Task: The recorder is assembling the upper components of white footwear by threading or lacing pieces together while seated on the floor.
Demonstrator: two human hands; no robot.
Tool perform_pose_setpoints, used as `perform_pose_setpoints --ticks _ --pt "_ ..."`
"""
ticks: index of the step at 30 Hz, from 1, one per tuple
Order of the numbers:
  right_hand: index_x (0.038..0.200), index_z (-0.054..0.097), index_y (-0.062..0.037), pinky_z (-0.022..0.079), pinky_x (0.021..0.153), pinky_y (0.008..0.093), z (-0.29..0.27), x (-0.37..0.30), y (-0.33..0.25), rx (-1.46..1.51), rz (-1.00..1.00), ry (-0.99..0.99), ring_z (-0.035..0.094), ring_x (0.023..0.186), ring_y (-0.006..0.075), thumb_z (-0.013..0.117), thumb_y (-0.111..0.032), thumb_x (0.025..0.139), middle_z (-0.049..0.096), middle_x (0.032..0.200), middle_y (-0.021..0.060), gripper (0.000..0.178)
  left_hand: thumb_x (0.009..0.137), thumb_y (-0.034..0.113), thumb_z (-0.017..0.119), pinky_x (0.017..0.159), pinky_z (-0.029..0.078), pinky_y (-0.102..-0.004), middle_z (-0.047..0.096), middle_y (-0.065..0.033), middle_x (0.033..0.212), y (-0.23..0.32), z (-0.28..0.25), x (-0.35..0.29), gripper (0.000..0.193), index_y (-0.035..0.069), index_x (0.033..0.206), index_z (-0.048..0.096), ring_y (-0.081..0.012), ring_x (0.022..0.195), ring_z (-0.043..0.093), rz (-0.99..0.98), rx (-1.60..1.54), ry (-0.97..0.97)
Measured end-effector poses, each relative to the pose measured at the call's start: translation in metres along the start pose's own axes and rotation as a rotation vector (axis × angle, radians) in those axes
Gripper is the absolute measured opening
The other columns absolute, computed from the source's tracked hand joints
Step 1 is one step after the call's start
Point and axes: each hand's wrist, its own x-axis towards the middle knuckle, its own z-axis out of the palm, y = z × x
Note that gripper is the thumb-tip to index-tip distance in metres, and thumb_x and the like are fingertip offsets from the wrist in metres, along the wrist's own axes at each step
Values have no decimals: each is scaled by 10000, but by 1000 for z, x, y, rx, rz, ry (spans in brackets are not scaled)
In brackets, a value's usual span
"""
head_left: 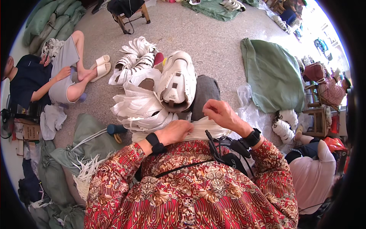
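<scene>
A bundle of white shoelaces [209, 129] lies across my lap. My left hand [173, 131] rests low at its left end, fingers curled together against the laces; what they grip is hidden. Raised a little above the right part of the bundle is my right hand [223, 115], thumb and fingers drawn into a pinch, with nothing between them large enough to name. Just beyond my hands, a white sneaker upper [177, 78] with a perforated toe lies at my knees. Left of it are stacked several more white shoe uppers [139, 105].
Green cloth [270, 74] lies on the floor at right, beside clear plastic [246, 93]. A person in grey shorts [65, 57] sits at left; another person in pink [312, 175] is close at right. Green sacks [55, 23] pile up far left. A wooden stool [131, 17] stands ahead.
</scene>
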Motion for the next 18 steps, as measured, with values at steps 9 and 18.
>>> perform_pose_setpoints --ticks 9,18 --pt "953 652 13 504 638 338 -1 -4 -3 107 31 -73 638 670 194 624 -132 925 655 739 121 150 848 96 690 694 508 -381 666 -145 820 22 -34 -2 115 13 927 674 -283 764 653 -102 -88 117" --pt "986 677 -28 534 751 420 17 -8 3 1 -171 -225 678 827 346 655 -130 893 694 877 170 139 870 100 698 741 523 -308 703 -51 842 29 -56 -18 98 29 936 713 -123 792 637 -90 -390 -167"
